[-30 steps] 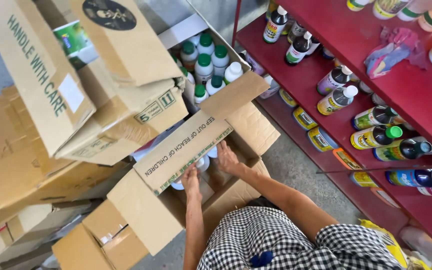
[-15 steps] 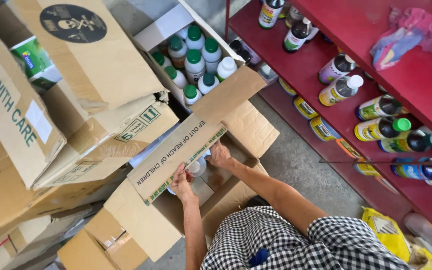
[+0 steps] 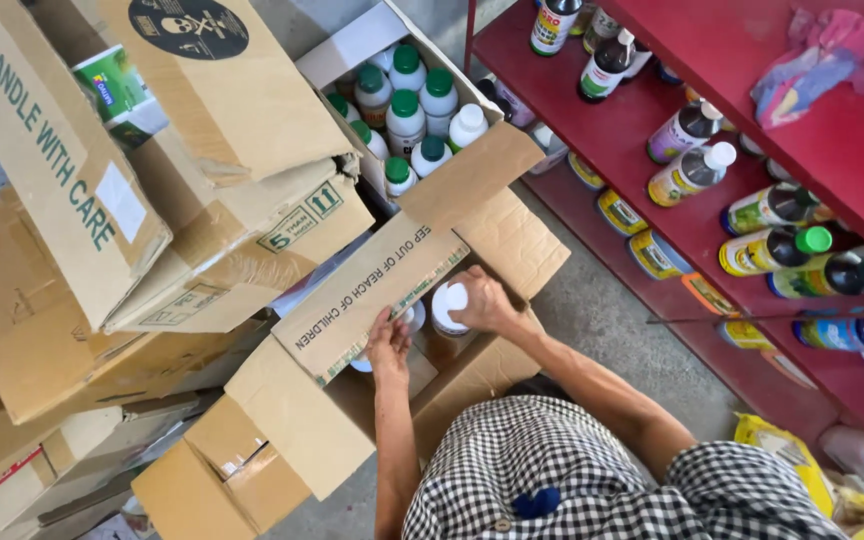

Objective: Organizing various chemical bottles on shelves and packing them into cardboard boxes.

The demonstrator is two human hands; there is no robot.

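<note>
here, both hands reach into an open carton (image 3: 352,420) at the picture's centre. the right hand (image 3: 485,302) is closed around a white-capped bottle (image 3: 449,307), its cap facing up, just inside the carton's rim. the left hand (image 3: 388,343) lies at 8 o'clock of the right one, fingers curled over another white cap (image 3: 413,317) under the carton's printed flap (image 3: 372,298); whether it truly grips it, i cannot tell. the two hands are near each other, not touching. at 12 o'clock of them a second box (image 3: 472,170) stands open, packed with upright bottles (image 3: 407,112) with green and white caps. at 9 to 11 o'clock, closed cartons (image 3: 82,220) are stacked, leaning. at 1 to 3 o'clock a red shelf (image 3: 652,200) carries bottles lying on their sides (image 3: 782,245) and a crumpled rag (image 3: 812,60). at 6 o'clock, the person's checked shirt (image 3: 572,470).
</note>
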